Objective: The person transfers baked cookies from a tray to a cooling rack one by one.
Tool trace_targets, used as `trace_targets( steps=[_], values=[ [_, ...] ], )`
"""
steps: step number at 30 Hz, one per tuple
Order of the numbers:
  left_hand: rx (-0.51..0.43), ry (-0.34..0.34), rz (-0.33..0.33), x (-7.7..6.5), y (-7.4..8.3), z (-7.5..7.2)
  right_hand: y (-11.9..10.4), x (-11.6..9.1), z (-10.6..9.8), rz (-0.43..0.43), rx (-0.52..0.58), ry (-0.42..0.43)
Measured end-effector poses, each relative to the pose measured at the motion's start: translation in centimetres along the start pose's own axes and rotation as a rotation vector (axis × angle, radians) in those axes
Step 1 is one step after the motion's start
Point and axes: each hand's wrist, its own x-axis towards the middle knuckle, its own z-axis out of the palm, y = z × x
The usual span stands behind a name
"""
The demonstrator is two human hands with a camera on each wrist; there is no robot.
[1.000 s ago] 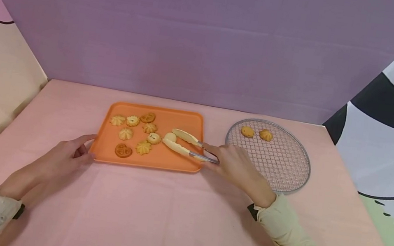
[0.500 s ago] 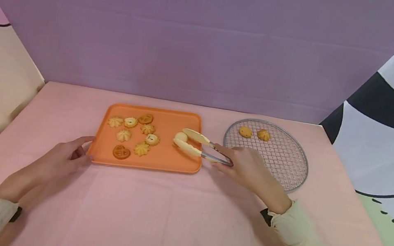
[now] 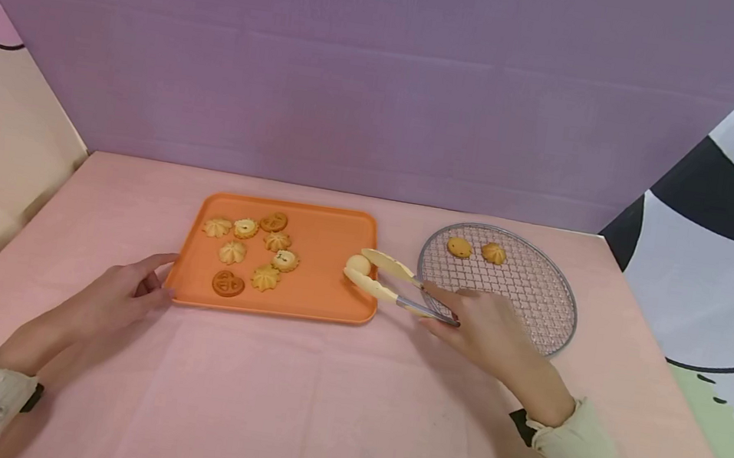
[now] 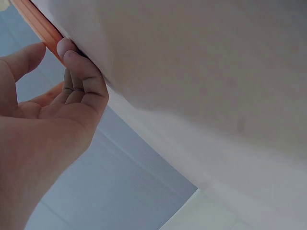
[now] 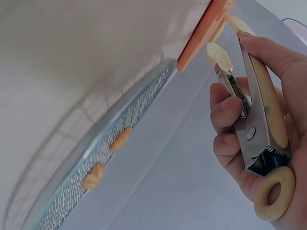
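Note:
My right hand (image 3: 488, 334) grips a pair of tongs (image 5: 261, 103) with metal arms and cream scalloped tips. Between those tips sits a round pale cookie (image 3: 358, 265), over the right end of an orange tray (image 3: 311, 303). Several other cookies lie on the tray's left half, among them a star-shaped one (image 3: 265, 277) and a brown pretzel-patterned one (image 3: 228, 284). At the tray's left edge, my left hand (image 3: 122, 293) holds the rim between thumb and fingers, as the left wrist view shows on the orange edge (image 4: 41, 24).
Right of the tray is a round wire mesh rack (image 3: 526, 289) with a grey rim. Two cookies rest near its far side, an oval one (image 3: 459, 247) and a ridged one (image 3: 494, 253). Behind the pink tabletop (image 3: 288, 404) rises a purple wall (image 3: 355, 104).
The tongs and the round pale cookie between their tips have moved right, from the tray's right-middle part to its right edge. My left hand stays at the tray's left edge.

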Motion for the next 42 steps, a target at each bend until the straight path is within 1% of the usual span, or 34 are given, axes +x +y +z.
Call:
trace_targets(
  steps=[5, 12, 17, 22, 25, 28, 32, 36, 38, 42],
  values=[
    [-0.001, -0.005, -0.006, 0.0, 0.0, 0.0, 0.7, -0.7, -0.7, -0.006, -0.027, 0.035],
    [0.001, -0.002, -0.002, 0.0, 0.1, 0.0, 2.0, -1.7, -1.7, -0.008, -0.026, 0.093],
    [-0.002, -0.003, -0.006, 0.0, 0.3, 0.1, 3.0, -2.5, -2.6, 0.002, -0.035, 0.13],
    [-0.01, -0.003, -0.007, 0.0, 0.4, 0.0, 3.9, -3.0, -3.2, 0.038, -0.063, 0.155],
    [-0.009, -0.001, -0.003, -0.1, 0.4, 0.0, 4.1, -3.1, -3.2, 0.061, -0.071, 0.13],
    [-0.011, 0.0, -0.004, -0.1, 0.4, 0.1, 4.2, -3.1, -3.1, 0.049, -0.064, 0.102],
    [-0.009, 0.001, -0.01, -0.1, 0.3, 0.2, 4.2, -3.0, -3.1, 0.066, -0.04, 0.013],
    [-0.005, 0.004, -0.008, -0.1, 0.1, 0.3, 3.9, -3.0, -2.9, 0.106, -0.013, -0.099],
    [-0.004, 0.003, -0.013, -0.1, 0.1, 0.2, 3.7, -3.0, -2.8, 0.107, -0.01, -0.115],
    [-0.001, -0.001, -0.016, -0.1, 0.2, 0.2, 3.3, -2.9, -2.8, 0.104, -0.026, -0.114]
  ],
)
